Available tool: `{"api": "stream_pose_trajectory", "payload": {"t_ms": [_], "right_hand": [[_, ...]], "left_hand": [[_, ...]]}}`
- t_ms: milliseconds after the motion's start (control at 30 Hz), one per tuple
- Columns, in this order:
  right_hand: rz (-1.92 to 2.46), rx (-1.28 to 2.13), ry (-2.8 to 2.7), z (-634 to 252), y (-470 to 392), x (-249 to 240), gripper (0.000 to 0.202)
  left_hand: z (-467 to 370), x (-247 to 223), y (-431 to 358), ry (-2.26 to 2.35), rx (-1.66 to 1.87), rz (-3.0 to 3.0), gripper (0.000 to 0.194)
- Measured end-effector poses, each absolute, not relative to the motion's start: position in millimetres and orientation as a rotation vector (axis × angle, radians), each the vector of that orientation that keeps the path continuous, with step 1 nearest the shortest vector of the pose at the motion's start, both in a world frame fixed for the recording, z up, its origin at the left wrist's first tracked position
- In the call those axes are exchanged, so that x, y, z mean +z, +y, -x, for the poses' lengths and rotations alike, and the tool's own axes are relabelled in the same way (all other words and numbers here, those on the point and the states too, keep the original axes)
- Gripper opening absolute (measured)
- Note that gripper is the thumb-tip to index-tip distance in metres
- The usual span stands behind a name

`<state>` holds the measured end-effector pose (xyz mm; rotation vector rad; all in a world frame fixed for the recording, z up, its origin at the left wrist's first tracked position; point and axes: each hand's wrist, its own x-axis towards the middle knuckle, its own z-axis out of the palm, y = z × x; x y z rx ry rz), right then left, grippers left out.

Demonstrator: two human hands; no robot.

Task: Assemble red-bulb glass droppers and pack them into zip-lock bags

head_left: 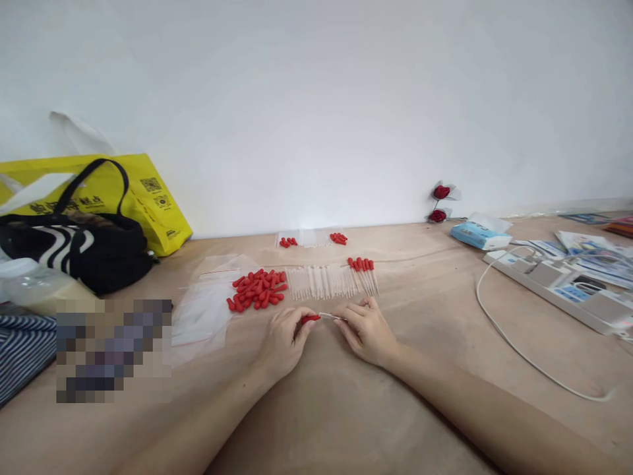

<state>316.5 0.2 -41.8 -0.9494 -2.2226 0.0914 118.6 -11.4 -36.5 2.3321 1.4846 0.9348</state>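
Our left fingers pinch a red bulb, right fingers a tube; farther left, a bottle holds pale contents.

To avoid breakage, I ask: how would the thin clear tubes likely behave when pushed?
The clear tubes look slim and transparent, so probably light and perhaps fragile. Lying side by side, they may roll if nudged. Those wearing red bulbs would likely roll unevenly, being thicker at one end.
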Motion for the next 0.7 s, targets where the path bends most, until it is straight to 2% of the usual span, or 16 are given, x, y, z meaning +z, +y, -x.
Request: {"api": "stream_pose_trajectory", "payload": {"t_ms": [467, 700], "right_hand": [[0.815, 0.006, -2.27, -310.8, -4.5, -47.0, 0.022], [0.673, -0.166, -2.311, -317.6, 1.3, -41.5, 0.021]], "left_hand": [[-122.4, -32.0, -13.6, 1.46, 0.977, -2.372, 0.023], [-121.5, -30.8, -18.9, 1.377, 0.911, -2.53, 0.019]]}}
